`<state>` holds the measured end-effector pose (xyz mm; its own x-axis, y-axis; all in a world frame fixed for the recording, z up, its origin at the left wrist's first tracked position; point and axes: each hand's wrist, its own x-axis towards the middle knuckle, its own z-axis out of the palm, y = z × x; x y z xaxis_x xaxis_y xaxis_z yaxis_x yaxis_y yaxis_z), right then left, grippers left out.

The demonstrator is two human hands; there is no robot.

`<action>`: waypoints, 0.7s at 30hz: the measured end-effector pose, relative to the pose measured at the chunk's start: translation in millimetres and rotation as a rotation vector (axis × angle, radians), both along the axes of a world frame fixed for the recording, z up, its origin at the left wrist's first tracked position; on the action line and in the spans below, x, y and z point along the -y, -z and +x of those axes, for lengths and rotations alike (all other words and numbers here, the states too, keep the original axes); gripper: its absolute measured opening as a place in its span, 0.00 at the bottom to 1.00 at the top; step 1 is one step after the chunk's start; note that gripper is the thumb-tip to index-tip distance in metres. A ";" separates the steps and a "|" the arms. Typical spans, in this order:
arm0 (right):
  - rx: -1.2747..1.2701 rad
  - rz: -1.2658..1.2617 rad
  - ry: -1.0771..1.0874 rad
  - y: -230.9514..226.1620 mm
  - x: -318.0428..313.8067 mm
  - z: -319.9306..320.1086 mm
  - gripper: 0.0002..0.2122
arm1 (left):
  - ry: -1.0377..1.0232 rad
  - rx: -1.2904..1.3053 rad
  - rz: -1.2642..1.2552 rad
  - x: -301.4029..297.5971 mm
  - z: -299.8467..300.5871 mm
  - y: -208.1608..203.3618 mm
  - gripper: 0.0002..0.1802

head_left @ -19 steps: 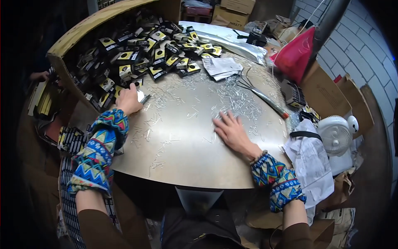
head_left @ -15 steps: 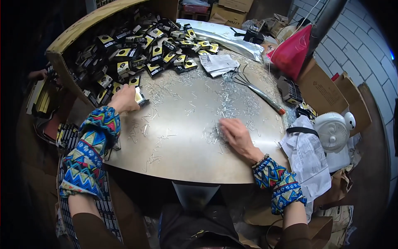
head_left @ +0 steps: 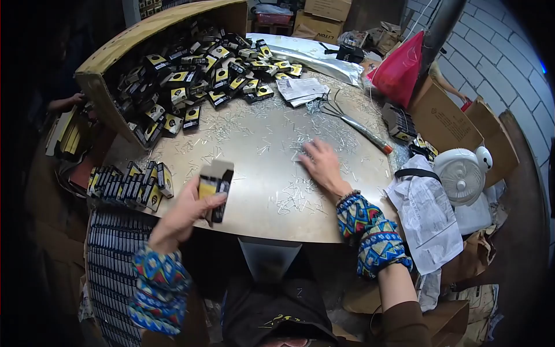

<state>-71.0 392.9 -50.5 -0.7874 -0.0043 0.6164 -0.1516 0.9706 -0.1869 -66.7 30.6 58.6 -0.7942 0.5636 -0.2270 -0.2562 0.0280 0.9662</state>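
Far left, by the table's (head_left: 254,222) near edge: a packed row of small black-and-yellow boxes (head_left: 130,185) standing upright, seemingly finished and kept within reach. Next over, left hand (head_left: 185,214) closed around one small open-flapped box (head_left: 215,182), raised off the metal top with its mouth upward, probably for filling. Right hand (head_left: 322,166) empty, flat, fingers spread among scattered thin metal pins (head_left: 289,199), likely gathering some.

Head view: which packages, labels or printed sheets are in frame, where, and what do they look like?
Small box: in the left hand, black and yellow, top flap open.
Loose box pile: table's far left, black-yellow, jumbled.
Row of boxes: table's left edge, standing side by side.
Folded leaflets: far centre, white, printed.
Foil bag: far side, silver, flat.
Cardboard cartons: background, brown.
Right hand: flat on table.
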 end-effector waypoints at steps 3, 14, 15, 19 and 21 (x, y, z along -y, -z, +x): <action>0.019 -0.042 -0.310 5.7 11.1 -13.3 0.13 | -0.040 0.235 0.166 3.1 36.4 29.1 0.22; 0.004 -0.383 -0.167 -39.7 4.6 -6.5 0.08 | -0.304 0.723 0.374 17.5 104.9 107.7 0.19; 0.030 -0.416 -0.219 -34.1 9.7 2.8 0.08 | -0.306 0.729 0.377 19.3 109.4 112.0 0.19; 0.262 -0.132 -0.323 -9.3 41.9 60.6 0.10 | -0.210 0.834 0.511 31.8 129.8 124.5 0.19; 0.145 0.015 -0.064 -5.3 44.9 69.6 0.10 | -0.271 0.751 0.444 35.4 139.3 127.4 0.17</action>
